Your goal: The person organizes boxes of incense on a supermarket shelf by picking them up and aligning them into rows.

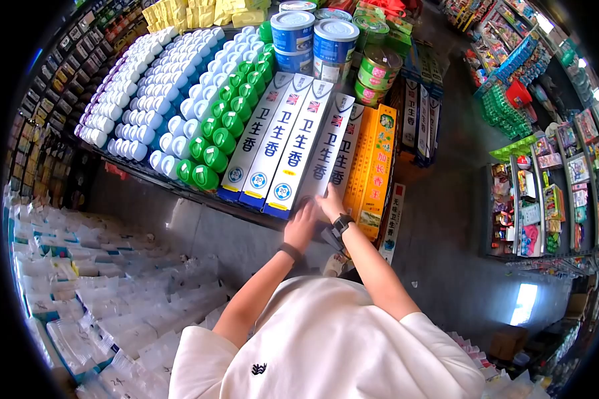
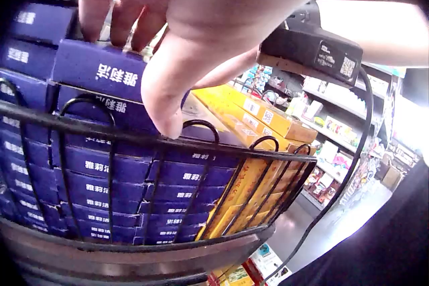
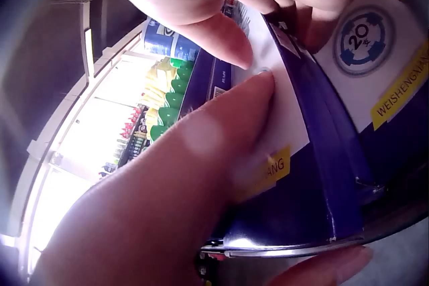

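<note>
The box [image 1: 326, 149] is being handled at its near end, on the rack [image 2: 134, 133] among other white boxes [image 1: 269, 146]. By the right hand [image 1: 331, 205] its side edge is being pinched, thumb on top, fingers bent into the gap. By the left hand [image 1: 301, 227] the top is being touched, one finger stretched straight and the thumb spread over the front; no closed grip is being shown there.

A neighbour might be dragged along, since its narrow gap is being shared with the bent fingers. The edge could be dented if it is being squeezed too hard. The front could be caught on the wire loops [image 2: 201, 125], and a cable [image 2: 370, 108] is being hung where it might be snagged. The tins [image 1: 335, 41] could be nudged if the far end is being swung.

On the rack, green caps [image 1: 210, 128] are being displayed to the left, orange boxes [image 1: 374, 169] to the right. The grey floor [image 1: 446, 219] is being brightly lit in one patch; stocked shelves [image 1: 541, 199] are being seen rightward, bags [image 1: 113, 286] lower left.
</note>
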### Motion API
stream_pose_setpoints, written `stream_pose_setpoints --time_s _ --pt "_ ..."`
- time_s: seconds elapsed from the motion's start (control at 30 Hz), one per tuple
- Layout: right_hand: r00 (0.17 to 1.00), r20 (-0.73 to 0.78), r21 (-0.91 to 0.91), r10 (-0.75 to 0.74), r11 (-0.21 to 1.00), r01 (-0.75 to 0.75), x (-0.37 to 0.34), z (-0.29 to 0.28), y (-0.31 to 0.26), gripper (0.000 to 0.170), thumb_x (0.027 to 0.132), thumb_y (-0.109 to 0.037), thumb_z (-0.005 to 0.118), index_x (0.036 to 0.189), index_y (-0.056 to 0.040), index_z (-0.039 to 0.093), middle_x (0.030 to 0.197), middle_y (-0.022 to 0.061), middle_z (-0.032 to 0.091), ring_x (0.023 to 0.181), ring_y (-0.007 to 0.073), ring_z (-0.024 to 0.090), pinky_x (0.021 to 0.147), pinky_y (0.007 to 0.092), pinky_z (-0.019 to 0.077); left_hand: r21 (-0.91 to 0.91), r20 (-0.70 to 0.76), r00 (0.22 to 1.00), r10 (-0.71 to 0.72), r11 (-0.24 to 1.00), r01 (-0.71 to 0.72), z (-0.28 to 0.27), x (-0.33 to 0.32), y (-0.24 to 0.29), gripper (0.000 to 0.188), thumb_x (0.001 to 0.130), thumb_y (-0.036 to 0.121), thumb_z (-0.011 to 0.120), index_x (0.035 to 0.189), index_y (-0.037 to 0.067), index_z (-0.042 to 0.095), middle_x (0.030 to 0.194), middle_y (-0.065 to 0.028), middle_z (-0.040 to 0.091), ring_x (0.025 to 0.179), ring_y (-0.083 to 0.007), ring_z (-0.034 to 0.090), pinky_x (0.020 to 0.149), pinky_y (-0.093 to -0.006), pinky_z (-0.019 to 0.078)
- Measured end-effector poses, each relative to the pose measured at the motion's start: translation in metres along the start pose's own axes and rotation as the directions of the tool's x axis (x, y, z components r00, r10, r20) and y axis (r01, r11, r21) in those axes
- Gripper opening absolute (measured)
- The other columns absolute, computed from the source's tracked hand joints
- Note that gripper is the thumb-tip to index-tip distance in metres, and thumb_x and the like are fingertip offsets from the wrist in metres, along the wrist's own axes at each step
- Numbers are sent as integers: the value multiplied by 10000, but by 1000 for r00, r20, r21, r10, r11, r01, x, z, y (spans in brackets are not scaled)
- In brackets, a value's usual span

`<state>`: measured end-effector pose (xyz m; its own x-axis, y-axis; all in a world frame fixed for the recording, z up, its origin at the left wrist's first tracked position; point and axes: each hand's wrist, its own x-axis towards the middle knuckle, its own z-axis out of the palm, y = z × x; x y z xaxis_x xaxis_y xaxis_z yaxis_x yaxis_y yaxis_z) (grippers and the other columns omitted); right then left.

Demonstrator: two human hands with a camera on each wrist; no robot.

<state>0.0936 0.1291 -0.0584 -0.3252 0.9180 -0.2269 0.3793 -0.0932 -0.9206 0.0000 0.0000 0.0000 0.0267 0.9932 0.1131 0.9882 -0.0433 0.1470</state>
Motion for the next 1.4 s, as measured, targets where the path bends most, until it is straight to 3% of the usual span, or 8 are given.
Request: stream_pose_setpoints --time_s 0.3,0.43,0.5,0.57,0.83,0.97,1.23,1.4 --pt "999 -33 -103 -5 995 1 12 0 2 576 734 -215 678 1185 59 447 1188 256 480 1113 374 461 949 391 378 241 -74 995 70 969 -50 18 -1 0 466 820 150 482 1263 13 441 1286 -130 473 1078 -209 516 578 -234 502" --pt "999 -43 251 14 968 -3 35 8 33 471 709 -206 708 1078 28 533 968 208 621 898 316 599 781 400 469 361 -141 971 193 923 -131 38 7 -7 472 826 211 490 1233 -25 465 1230 -177 509 1006 -279 538 576 -260 494" --pt "997 -73 251 38 968 -18 49 5 34 525 714 -216 714 1136 32 523 1042 198 621 957 297 597 821 378 464 459 -150 949 277 870 -181 44 22 -13 481 833 205 487 1232 -63 460 1223 -221 506 1012 -327 534 572 -284 500" --pt "995 -62 359 83 932 -55 75 14 75 504 733 -196 693 1138 51 524 1076 184 619 992 284 588 854 361 449 453 -111 949 296 865 -216 31 34 -14 492 826 180 482 1244 -76 444 1235 -234 491 992 -322 536 562 -290 508" --pt "985 50 258 165 951 -172 7 1 -2 332 816 -116 594 1106 27 519 1060 147 592 955 201 568 815 308 455 365 -29 941 338 880 -305 8 28 -15 456 818 132 483 1220 -81 449 1145 -227 531 840 -249 542 504 -234 502" --pt "989 -17 214 149 967 -142 -2 4 -10 458 756 -191 642 1135 36 520 1076 206 610 999 301 585 850 354 453 352 7 935 356 874 -335 7 30 -17 444 809 122 488 1195 -96 463 1131 -247 533 830 -253 542 504 -232 502" --pt "982 -55 316 182 936 -155 -5 19 18 597 794 -223 640 1268 58 410 1242 234 504 1139 305 504 939 348 408 399 54 893 446 811 -429 -13 28 -16 396 804 108 487 1142 -98 505 1093 -247 559 822 -268 557 515 -238 510" --pt "973 -219 307 69 952 1 -36 35 42 493 872 -277 570 1234 42 466 1267 209 487 1157 279 486 961 341 384 88 138 929 344 930 -357 -11 27 -16 376 812 103 494 1136 -85 520 1096 -255 560 885 -313 571 536 -267 530"
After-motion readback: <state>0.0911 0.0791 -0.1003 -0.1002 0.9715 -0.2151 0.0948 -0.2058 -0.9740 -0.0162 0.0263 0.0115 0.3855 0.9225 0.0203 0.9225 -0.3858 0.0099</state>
